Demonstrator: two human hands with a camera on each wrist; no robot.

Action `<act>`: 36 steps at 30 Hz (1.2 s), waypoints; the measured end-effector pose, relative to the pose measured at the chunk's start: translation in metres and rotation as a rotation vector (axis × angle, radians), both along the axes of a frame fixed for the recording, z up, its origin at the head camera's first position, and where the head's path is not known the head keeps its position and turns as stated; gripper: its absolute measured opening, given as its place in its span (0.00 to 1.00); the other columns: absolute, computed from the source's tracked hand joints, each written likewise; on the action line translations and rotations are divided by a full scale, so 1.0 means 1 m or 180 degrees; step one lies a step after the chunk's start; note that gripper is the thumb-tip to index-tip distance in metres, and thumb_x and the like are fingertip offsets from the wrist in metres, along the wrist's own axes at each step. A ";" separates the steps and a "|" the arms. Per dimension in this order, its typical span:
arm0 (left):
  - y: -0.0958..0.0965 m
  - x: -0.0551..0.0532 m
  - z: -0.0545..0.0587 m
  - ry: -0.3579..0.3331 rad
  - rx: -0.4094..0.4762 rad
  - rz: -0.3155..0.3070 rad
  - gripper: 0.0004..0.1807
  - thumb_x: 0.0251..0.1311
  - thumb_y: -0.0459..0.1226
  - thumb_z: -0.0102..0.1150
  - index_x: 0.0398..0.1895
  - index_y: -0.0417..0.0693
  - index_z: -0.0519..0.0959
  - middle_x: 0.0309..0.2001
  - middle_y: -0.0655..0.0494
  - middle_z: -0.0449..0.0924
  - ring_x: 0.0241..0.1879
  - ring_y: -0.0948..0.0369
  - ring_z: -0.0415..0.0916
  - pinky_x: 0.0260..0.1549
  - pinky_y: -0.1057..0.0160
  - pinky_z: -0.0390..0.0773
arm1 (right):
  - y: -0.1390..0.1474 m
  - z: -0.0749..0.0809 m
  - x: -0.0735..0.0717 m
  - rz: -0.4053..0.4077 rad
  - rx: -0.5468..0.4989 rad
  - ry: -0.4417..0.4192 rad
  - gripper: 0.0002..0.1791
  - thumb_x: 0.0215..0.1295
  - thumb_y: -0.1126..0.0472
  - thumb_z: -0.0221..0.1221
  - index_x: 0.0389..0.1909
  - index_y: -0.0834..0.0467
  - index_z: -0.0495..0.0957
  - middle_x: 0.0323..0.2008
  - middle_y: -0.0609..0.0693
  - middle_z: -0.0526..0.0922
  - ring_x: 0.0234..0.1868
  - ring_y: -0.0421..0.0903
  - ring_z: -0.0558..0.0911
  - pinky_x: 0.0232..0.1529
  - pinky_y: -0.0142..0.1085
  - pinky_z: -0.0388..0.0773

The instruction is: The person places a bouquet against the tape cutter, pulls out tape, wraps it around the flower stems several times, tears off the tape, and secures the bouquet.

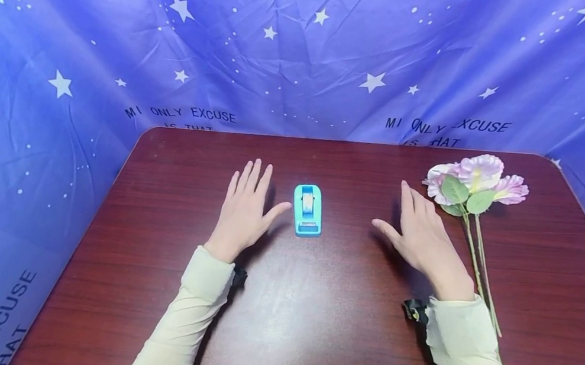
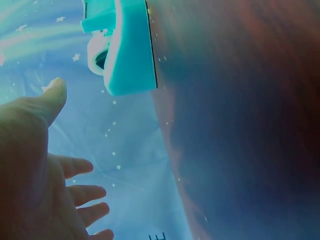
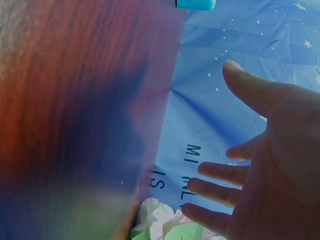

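Left hand (image 1: 243, 216) — fingers straight, spread — just beside the turquoise tape dispenser (image 1: 308, 211); right hand (image 1: 424, 239), likewise outstretched, near long-stemmed pink flowers (image 1: 479, 172).

A booth-like space, curtained off around a desk (image 1: 357, 177). Blue-purple cloth (image 1: 303, 82) with white stars (image 1: 372, 82) and black lettering (image 1: 214, 115) hangs creased past the far edge and both side edges. The desk top is dark red wood grain with rounded far corners and a pale patch of glare. Whether home, office or studio lies behind the cloth, I cannot tell.
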State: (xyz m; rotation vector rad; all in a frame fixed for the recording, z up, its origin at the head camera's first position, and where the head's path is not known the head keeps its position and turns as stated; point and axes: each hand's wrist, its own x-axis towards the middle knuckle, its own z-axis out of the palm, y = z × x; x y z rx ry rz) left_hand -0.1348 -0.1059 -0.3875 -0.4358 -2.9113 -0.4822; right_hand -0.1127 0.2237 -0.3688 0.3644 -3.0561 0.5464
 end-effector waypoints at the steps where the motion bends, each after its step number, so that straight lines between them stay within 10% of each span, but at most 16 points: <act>1: 0.002 -0.001 0.000 0.0022 -0.0010 -0.0029 0.47 0.67 0.63 0.47 0.78 0.44 0.52 0.78 0.41 0.50 0.78 0.48 0.42 0.75 0.46 0.42 | 0.000 0.000 0.000 -0.0012 0.0004 -0.0012 0.51 0.70 0.42 0.56 0.75 0.72 0.42 0.71 0.76 0.54 0.70 0.73 0.56 0.67 0.65 0.53; 36: 0.073 -0.009 0.012 0.0489 -0.0027 -0.0665 0.36 0.68 0.52 0.55 0.72 0.43 0.63 0.72 0.46 0.64 0.73 0.53 0.58 0.75 0.55 0.48 | 0.018 0.008 0.003 -0.0076 0.0141 0.0112 0.38 0.65 0.60 0.59 0.65 0.80 0.55 0.57 0.79 0.63 0.62 0.75 0.61 0.63 0.65 0.59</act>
